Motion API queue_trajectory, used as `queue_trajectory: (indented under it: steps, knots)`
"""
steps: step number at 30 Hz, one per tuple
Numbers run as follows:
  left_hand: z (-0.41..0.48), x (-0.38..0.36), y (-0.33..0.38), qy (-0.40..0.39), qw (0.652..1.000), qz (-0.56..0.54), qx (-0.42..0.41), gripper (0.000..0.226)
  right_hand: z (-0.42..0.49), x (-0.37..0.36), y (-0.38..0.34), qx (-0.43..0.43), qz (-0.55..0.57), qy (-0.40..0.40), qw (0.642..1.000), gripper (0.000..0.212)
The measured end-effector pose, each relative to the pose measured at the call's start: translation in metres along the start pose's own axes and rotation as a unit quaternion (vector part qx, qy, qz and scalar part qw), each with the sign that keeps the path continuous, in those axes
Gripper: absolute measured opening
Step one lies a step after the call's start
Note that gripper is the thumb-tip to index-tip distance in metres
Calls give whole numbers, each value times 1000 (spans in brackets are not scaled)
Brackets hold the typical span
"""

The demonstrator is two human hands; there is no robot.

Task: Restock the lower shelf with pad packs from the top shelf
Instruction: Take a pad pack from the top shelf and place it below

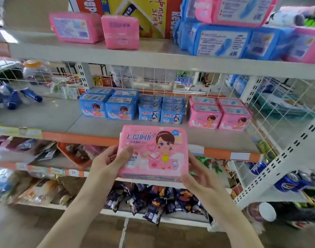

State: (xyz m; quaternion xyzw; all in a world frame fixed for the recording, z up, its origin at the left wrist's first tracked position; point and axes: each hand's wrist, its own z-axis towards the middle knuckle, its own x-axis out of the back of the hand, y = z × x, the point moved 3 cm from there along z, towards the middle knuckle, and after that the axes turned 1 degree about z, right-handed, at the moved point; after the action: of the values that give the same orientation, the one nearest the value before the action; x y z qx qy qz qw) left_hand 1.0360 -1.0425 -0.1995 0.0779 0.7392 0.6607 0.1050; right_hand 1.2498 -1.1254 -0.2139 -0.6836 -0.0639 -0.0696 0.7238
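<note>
1. A person holds a pink pad pack [153, 153] upright in the air, printed face to the camera, in front of the orange front edge of the lower shelf [99, 126].
2. The left hand [108, 161] grips the pack's left side, thumb on the front face.
3. The right hand [197, 176] grips its lower right corner, fingers curled under it.
4. On the lower shelf, blue packs [121, 108] stand left of centre and matching pink packs [219, 113] stand toward the right end.
5. On the top shelf [153, 51], two pink packs [120, 32] sit near the left, with stacked blue packs [222, 42] at the right.
</note>
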Motion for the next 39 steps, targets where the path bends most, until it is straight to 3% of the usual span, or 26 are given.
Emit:
queue_trajectory:
  steps: [4,8,17,22,25,27,31,36,39]
  knots:
    - [3,-3,-5,-19,1000,-3,-3,44,0,3,-7,2,9,19,1000,98]
    - [10,0,-9,-36,999,-16,-6,58,7,2,-16,-3,20,33,999,94]
    - [24,29,-1,-20,1000,10,-16,36,31,-23,-23,30,43,79,995,95]
    - [26,40,10,-53,996,38,-62,30,47,-39,-30,61,48,86,993,63]
    - [34,55,7,-68,993,36,-92,39,54,-51,-31,74,37,96,992,58]
    - [41,66,2,-74,988,59,-126,59,60,-59,-27,72,22,108,991,52]
    - [58,80,-3,-85,983,74,-144,72,76,-69,-15,51,14,153,987,27]
    - [82,96,6,-86,977,107,-162,69,103,-81,-20,54,9,177,983,44]
    - [99,106,12,-83,972,133,-174,72,120,-85,-22,66,-2,187,980,39]
